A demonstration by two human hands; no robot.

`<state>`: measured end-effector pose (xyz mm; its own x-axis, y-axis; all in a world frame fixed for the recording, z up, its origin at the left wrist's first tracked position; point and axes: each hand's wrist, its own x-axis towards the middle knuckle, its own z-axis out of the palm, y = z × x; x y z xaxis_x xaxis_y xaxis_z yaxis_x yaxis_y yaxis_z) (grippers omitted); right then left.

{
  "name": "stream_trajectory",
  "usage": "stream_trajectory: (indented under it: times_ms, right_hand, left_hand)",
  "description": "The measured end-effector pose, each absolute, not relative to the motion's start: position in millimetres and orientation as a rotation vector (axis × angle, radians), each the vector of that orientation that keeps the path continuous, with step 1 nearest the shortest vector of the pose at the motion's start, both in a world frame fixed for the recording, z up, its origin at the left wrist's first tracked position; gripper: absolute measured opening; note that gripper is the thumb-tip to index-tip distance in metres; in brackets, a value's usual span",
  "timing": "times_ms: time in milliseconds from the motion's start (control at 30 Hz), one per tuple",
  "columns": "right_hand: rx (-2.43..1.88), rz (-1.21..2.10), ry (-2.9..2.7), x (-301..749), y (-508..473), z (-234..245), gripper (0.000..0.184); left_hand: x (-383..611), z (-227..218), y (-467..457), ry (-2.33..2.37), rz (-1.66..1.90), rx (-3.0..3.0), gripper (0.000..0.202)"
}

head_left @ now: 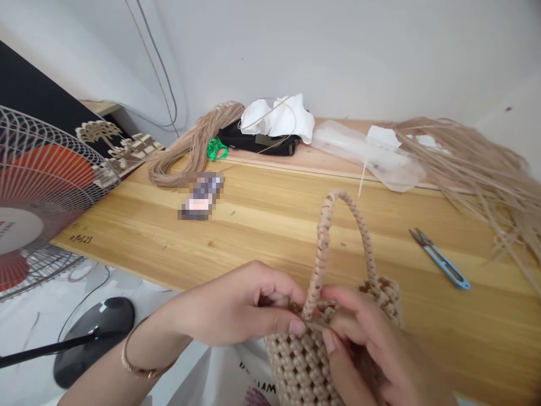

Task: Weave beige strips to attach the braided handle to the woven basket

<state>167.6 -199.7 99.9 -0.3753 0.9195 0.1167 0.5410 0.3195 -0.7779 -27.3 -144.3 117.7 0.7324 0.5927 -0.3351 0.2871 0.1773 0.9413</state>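
Note:
A beige woven basket bag (296, 361) stands upright at the table's front edge, its braided handle (323, 242) arching above the rim. My left hand (245, 307) is closed at the near base of the handle, thumb and fingers pinching the weave there. From the other side my right hand (367, 338) pinches a thin strand beside the same handle base, thumb against forefinger. The two hands nearly meet at the rim. The fingertips hide part of the strand and of the rim.
Blue thread snips (442, 260) lie to the right on the wooden table (262, 225). Bundles of beige cord (190, 146) and loose strands (473, 163) lie at the back, with a black pouch (257, 144) and plastic bag (367, 152). A phone (202, 196) and fan (42, 208) are leftward.

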Motion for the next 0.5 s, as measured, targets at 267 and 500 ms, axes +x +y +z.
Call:
stream_trajectory:
  times_ms: [267,500]
  right_hand:
    - [-1.269,0.573,-2.188,169,-201,94,0.042]
    - [-1.181,0.643,-2.203,176,-204,91,0.054]
  left_hand:
    - [-15,112,-157,0.893,0.342,1.349,0.023]
    - [-14,110,-161,0.971,0.314,1.42,0.023]
